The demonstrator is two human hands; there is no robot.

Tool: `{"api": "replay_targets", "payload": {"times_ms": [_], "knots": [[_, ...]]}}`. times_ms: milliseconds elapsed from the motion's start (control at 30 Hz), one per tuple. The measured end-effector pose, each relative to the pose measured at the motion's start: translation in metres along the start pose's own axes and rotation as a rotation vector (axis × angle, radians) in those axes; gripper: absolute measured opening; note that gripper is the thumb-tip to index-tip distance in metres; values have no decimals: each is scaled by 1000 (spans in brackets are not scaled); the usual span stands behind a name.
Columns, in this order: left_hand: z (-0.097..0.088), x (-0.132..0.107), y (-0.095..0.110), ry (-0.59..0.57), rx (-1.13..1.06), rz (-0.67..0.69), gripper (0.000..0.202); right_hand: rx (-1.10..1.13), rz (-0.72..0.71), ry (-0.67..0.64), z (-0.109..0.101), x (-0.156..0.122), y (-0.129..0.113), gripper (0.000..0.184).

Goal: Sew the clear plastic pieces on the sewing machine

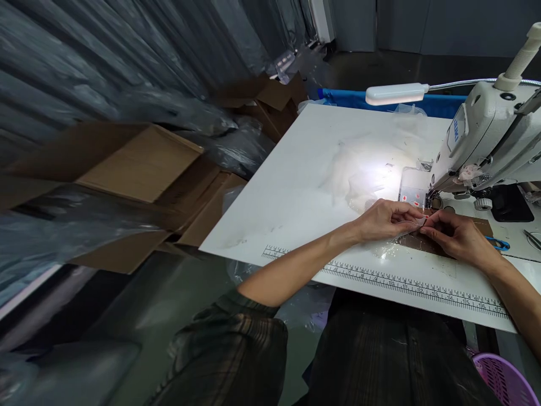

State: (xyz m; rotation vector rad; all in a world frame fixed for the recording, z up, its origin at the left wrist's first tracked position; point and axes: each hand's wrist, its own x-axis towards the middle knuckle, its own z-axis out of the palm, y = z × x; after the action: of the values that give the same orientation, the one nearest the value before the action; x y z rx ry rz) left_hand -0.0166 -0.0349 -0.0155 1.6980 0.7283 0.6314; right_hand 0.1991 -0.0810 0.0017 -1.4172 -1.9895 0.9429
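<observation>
Just in front of the needle area of a white sewing machine (477, 135), both hands pinch a small piece of thin, see-through fabric (413, 223). My left hand (389, 220) is closed on its left side, with thumb and fingers together. On the right, my right hand (459, 234) grips its edge between thumb and forefinger. Small red marks show near the fingertips and on the machine's plate (412, 189). Under the hands lies a brown board (426, 245) on the white table. Fingers hide part of the fabric.
Sheer white material (359, 169) lies on the white table (287, 186), which has a printed ruler along its front edge. A lamp (395, 94) hangs above. Blue snips (497, 243) lie at right. Cardboard boxes (143, 160) stand left; a purple basket (502, 378) sits below right.
</observation>
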Motion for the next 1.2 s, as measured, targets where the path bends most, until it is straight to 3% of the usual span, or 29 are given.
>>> {"api": "replay_targets", "payload": {"times_ms": [233, 367, 500, 567, 700, 767, 833, 900, 967, 1033, 1100, 1200], "knots": [[-1, 0, 6, -4, 39, 21, 18, 45, -89, 150, 18, -5, -7, 32], [-4, -1, 11, -19, 98, 24, 15, -220, -223, 428, 25, -7, -3, 20], [-8, -1, 7, -52, 152, 34, 11, -432, -107, 620, 12, -9, 7, 18], [-9, 0, 4, -79, 151, 43, 12, -333, -40, 567, 7, -11, 4, 24], [-12, -1, 3, -107, 118, 73, 12, 203, -51, 202, 11, -19, -18, 37], [-12, -2, 6, -162, 101, 89, 12, 239, -95, 114, 12, -22, -23, 38], [-12, -4, 8, -239, 100, 105, 11, 51, -106, 189, 7, -24, -17, 40], [-11, -4, 9, -292, 117, 119, 11, -123, -47, 356, -4, -27, -5, 44], [-10, -2, 9, -321, 135, 126, 12, -126, 43, 432, -13, -31, 5, 44], [-11, -1, 11, -327, 154, 143, 9, -80, 86, 399, -17, -37, 9, 43], [-14, -2, 19, -260, 192, 184, 11, -36, 83, 327, -14, -44, 7, 44], [-14, -14, 38, -5, 306, 258, 17, 29, 74, 259, -3, -52, -2, 48]]}}
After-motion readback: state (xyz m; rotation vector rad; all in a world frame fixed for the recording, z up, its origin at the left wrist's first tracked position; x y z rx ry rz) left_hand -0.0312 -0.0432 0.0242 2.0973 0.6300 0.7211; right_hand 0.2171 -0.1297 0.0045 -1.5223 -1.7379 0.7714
